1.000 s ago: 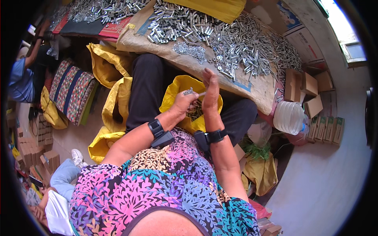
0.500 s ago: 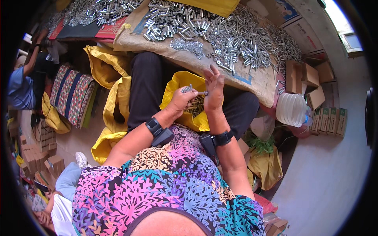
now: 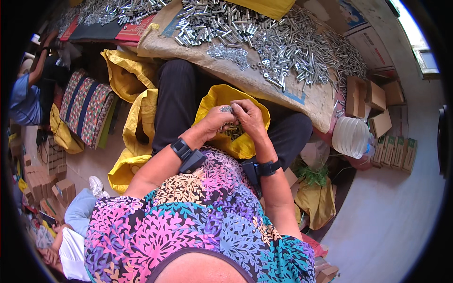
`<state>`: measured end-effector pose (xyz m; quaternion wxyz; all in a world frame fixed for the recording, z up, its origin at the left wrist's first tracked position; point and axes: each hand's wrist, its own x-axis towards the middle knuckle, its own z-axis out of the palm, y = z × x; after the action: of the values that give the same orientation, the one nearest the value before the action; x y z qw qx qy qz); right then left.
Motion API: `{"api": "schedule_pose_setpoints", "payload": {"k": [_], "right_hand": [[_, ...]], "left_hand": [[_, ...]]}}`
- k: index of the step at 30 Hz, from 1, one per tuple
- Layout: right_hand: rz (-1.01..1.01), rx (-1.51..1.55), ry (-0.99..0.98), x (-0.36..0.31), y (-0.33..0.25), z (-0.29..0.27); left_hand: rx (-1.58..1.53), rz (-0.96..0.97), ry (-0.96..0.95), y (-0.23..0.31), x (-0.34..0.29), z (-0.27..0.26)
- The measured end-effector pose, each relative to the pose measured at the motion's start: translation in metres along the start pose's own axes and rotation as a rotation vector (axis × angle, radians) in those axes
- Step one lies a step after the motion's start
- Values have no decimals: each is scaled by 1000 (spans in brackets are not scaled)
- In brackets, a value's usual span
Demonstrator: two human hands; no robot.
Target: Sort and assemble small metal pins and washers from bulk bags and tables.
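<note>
My left hand (image 3: pixel 213 120) is closed around a small cluster of metal washers (image 3: pixel 226 109), which shows at the top of its curled fingers. Against it, my right hand (image 3: pixel 250 119) is bent inward, thumb and fingertips pinched together at the left fingers. Whatever is in that pinch is hidden. Both hands are over an open yellow bag (image 3: pixel 245 150) between my knees, with brassy-coloured small pieces (image 3: pixel 233 132) inside. Beyond them, loose washers (image 3: pixel 229 54) lie near the edge of the covered table (image 3: pixel 200 55), beside a broad heap of silvery metal sleeves and bolts (image 3: pixel 302 54).
More yellow bags (image 3: pixel 141 120) stand to my left, near a checked cushion (image 3: pixel 87 106). At right are a clear plastic jug (image 3: pixel 350 137), open cardboard boxes (image 3: pixel 376 96) and narrow boxes (image 3: pixel 396 152). Another person (image 3: pixel 26 101) sits at far left; someone else's legs (image 3: pixel 81 212) show lower left.
My right hand has turned inward from an open, spread pose and closed against my left hand. The bolt that stuck out from my left hand is now hidden.
</note>
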<state>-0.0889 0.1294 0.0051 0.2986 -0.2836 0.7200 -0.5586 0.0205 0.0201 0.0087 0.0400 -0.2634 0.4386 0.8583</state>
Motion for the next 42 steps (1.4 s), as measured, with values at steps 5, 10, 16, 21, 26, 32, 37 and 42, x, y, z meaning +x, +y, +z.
{"api": "schedule_pose_setpoints", "payload": {"k": [5,10,16,21,26,32,37,42], "right_hand": [[88,95,-38,0,-14,-6],[-42,192,173,4,-9,-5],[-164,-33,179,11,-13,5],[-190,-154,123,18,-29,-2],[-223,-174,98,46,-37,-27],[-406,-530,197,98,-64,-40],[-415,-861,260,133,-58,-32],[-454,-1055,282,148,-54,-27]], "left_hand": [[-213,-46,-73,-4,11,-12],[-373,-48,56,-1,16,-13],[-456,-44,17,-6,23,-19],[-480,-48,-5,-5,26,-20],[-523,-50,-9,9,24,-17],[-595,-18,24,10,24,-24],[-595,-22,40,13,22,-23],[-593,-9,40,11,21,-24]]}}
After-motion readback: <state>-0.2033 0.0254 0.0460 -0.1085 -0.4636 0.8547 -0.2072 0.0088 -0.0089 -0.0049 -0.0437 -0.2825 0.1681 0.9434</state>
